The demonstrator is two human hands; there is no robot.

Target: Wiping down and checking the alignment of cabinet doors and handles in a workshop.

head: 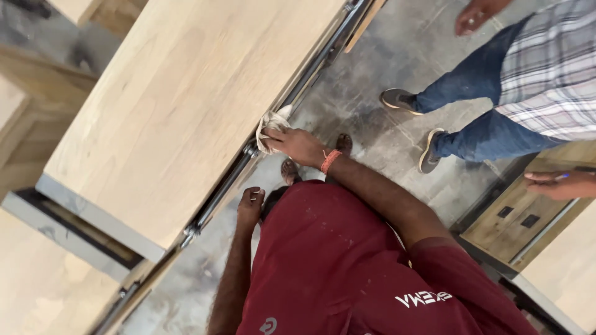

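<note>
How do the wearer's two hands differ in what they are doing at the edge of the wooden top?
The right hand presses a pale cloth against the metal rail along the edge of the wooden top; the left hand holds nothing. The right arm reaches out further, while the left hand hangs lower, loosely curled, close to the rail without clearly touching it. The right wrist carries an orange band; the left is bare. Both hands are ungloved.

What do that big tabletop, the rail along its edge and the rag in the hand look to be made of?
Tabletop: pale wood, seemingly unfinished or matt, with visible grain and joined strips. Rail: looks like dark metal, with a dull sheen. Rag: soft off-white cloth, probably cotton, crumpled under the right hand. The left hand holds nothing.
</note>
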